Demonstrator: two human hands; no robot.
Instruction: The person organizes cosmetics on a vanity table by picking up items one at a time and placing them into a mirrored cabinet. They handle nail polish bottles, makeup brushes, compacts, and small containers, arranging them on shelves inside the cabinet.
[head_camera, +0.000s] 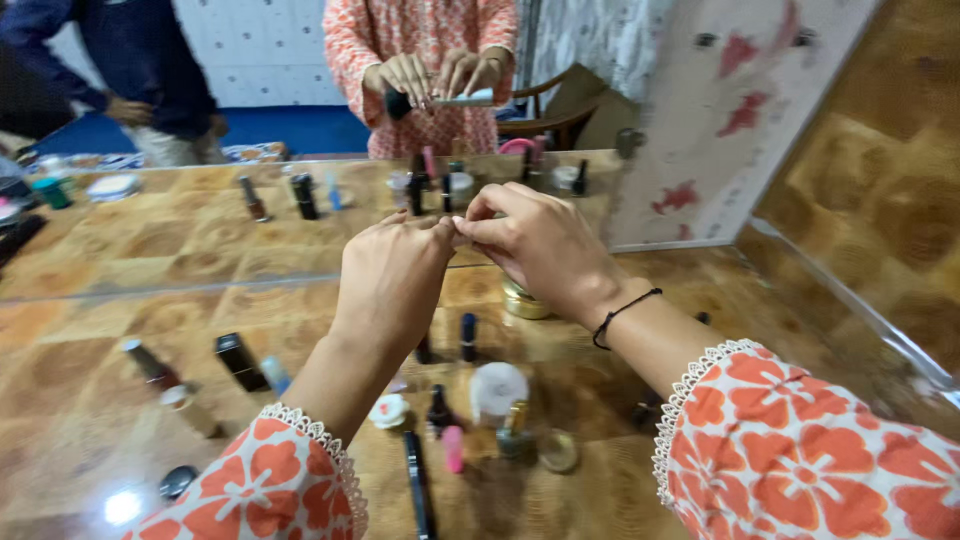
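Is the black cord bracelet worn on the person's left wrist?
No, the black cord bracelet sits on the wrist of the right hand; the left hand has a bare wrist.

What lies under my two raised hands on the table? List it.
Below the left hand and right hand stand a gold jar, dark lipstick tubes, a white round tub and a pink tube. The wrists cover anything directly beneath them.

Big mirror (200, 230) stands along worktop's far edge. Shiny brown wooden worktop (80, 400), bright light spot near its front left corner. Brown wooden wall (880, 170) along its right edge. In mirror: white patterned wall (250, 50), blue floor (300, 128), wooden chair (560, 105), maybe with cushion.
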